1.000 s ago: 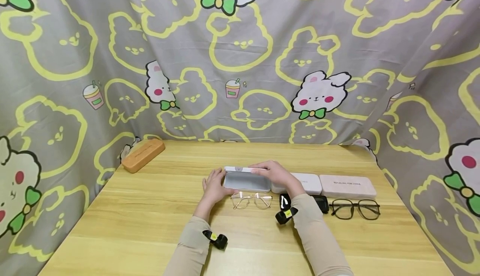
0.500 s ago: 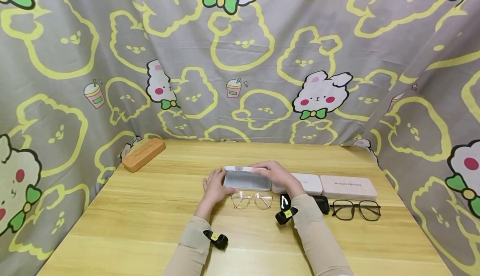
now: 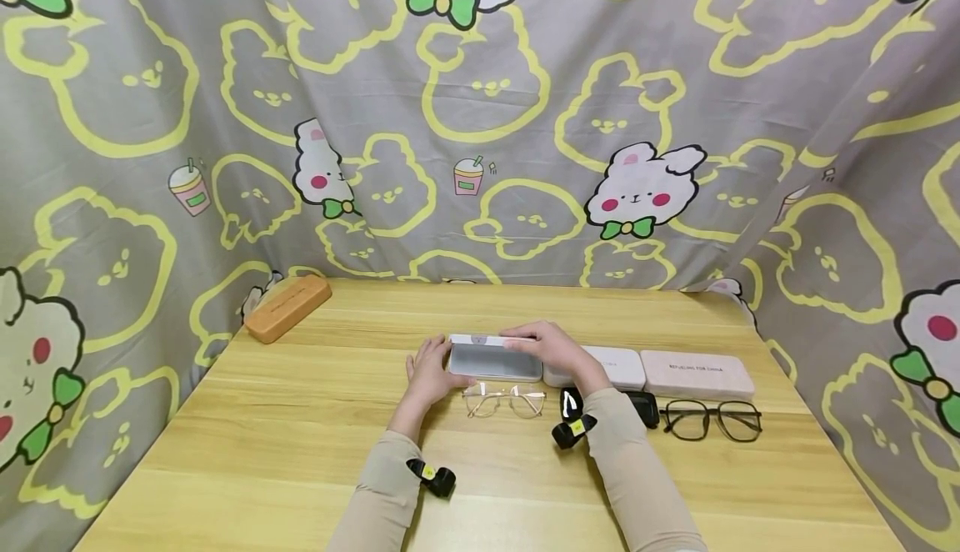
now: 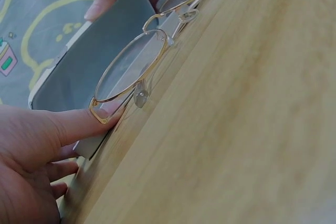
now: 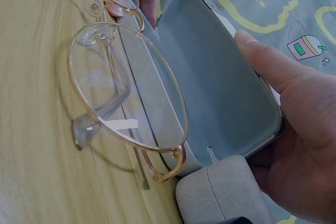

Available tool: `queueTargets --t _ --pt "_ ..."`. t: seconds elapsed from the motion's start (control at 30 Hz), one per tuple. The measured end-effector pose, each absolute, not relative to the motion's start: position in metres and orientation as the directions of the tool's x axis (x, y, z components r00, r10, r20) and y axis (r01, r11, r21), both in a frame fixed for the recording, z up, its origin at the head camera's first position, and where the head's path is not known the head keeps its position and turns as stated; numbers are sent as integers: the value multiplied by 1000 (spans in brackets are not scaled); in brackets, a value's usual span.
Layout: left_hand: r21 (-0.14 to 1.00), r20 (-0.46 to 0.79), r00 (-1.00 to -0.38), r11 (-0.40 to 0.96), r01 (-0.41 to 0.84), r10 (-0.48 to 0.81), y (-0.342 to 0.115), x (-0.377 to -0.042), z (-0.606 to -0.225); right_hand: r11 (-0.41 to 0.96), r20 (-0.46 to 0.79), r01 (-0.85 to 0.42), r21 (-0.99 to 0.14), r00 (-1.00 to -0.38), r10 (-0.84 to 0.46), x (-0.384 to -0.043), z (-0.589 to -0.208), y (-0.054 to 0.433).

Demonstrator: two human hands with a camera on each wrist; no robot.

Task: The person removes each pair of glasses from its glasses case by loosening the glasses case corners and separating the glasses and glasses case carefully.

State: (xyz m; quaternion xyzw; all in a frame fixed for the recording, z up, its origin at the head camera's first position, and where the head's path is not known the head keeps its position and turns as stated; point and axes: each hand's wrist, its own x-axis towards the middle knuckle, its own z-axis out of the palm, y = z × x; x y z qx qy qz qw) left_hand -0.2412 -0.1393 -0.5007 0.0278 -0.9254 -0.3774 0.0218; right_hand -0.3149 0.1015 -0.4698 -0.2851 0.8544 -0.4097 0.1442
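An eyeglass case (image 3: 495, 362) with a grey lining stands with its lid raised near the middle of the table. My left hand (image 3: 430, 373) grips its left end, thumb (image 4: 79, 124) along the front edge and fingers round the outside. The right hand (image 3: 551, 344) holds the raised lid (image 5: 215, 11) at its right end, thumb on the lid's edge and the other fingers behind it. Just in front of the case lie clear glasses (image 3: 527, 403) with thin gold frames. They overlap the case's front wall in both wrist views.
To the right stand a white case (image 3: 618, 360) and a pink case (image 3: 697, 373), both closed. Dark sunglasses (image 3: 643, 408) lie partly under the right forearm, beside black-framed glasses (image 3: 705, 421). A brown case (image 3: 288, 310) sits at the far left; a patterned curtain (image 3: 510, 102) hangs behind.
The raised lid's edge has come very slightly down and forward. Both hands keep nearly the same places, and the glasses and other cases have not moved.
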Motion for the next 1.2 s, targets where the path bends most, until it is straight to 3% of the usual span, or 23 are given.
queueTargets --t 0.37,1.2 --pt "696 21 -997 717 -37 -72 -138 -241 -501 515 -44 -334 -790 -806 -590 -317 -470 103" --pt "690 28 -997 724 -28 -66 -139 -240 -502 511 -1 -412 -754 -777 -629 -316 -469 103"
